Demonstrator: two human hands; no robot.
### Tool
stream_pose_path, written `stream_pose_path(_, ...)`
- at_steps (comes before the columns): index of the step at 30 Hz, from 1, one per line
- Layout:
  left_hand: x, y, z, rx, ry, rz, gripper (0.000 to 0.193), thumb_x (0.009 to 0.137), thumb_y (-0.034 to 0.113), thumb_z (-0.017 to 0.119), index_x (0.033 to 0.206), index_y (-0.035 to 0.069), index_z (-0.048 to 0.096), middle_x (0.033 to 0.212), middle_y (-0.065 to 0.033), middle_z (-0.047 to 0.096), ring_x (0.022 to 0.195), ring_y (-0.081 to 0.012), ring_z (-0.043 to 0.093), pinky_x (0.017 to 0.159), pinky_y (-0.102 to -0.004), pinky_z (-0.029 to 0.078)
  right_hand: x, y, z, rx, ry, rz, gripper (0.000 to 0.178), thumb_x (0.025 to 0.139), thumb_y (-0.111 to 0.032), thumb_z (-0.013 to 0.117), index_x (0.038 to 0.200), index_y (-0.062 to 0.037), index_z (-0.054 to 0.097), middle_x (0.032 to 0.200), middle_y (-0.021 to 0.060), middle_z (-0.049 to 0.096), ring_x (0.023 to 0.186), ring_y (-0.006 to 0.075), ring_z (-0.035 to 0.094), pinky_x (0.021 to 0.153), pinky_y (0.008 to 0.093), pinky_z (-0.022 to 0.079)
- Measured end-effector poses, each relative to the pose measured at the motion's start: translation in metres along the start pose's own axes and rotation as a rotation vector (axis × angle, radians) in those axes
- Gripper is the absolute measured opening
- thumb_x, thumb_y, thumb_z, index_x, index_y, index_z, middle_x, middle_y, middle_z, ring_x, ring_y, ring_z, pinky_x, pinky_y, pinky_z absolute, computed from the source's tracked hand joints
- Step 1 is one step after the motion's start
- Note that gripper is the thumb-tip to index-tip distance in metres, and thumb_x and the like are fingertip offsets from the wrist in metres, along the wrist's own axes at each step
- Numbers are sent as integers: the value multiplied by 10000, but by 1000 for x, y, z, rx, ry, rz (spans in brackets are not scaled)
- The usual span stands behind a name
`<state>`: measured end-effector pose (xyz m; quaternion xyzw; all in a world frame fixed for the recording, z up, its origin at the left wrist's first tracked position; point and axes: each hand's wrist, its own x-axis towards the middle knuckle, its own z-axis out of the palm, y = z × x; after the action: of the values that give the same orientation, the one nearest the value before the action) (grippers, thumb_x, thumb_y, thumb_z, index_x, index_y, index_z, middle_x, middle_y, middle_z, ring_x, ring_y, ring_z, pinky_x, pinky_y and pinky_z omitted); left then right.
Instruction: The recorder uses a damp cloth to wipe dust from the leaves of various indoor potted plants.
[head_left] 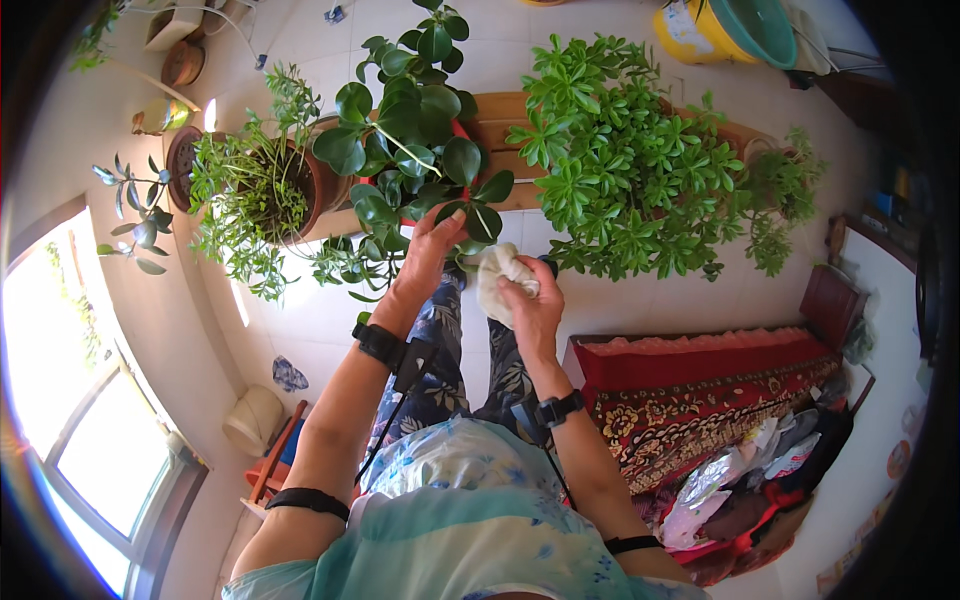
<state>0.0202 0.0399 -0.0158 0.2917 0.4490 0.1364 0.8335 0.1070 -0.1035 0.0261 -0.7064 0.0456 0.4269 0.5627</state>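
My left hand (430, 248) is closed at the lower edge of a broad-leaved potted plant (405, 115), its thumb pressed on a dark green, glossy leaf (484, 224). The fingers beneath that leaf are mostly hidden. Just to the right, my right hand (535, 305) grips a crumpled cream cloth (497, 280), which hangs a little apart from the leaf. The plant stands in a red pot (462, 132), largely covered by foliage, on a wooden bench (500, 128). Both wrists wear black straps with small devices.
A bushy light green plant (630, 160) fills the bench's right part. To the left is a trailing plant in a brown pot (325, 185). A red-covered sofa (700, 370) with bags stands at right, a window (110, 450) at left, a yellow bucket (692, 35) at far right.
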Motion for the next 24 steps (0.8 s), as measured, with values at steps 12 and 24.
stream_pose_path(12,-4,24,-9,-62,-257,-171,826,932,689,242,1400,25,393,1248,-100,556,1132,-171,533,995,-308,408,36,-16,55,-560,-218,-243,364,747,-140,719,1077,-9,639,911,133,687,811,188,639,757,297,508)
stream_pose_path(24,-115,109,-40,329,-208,46,512,972,322,522,1332,-38,465,1201,-175,601,1134,-226,568,999,-348,423,-18,-80,51,-229,-271,-10,298,778,-55,703,1060,14,633,909,59,660,768,90,599,685,238,501)
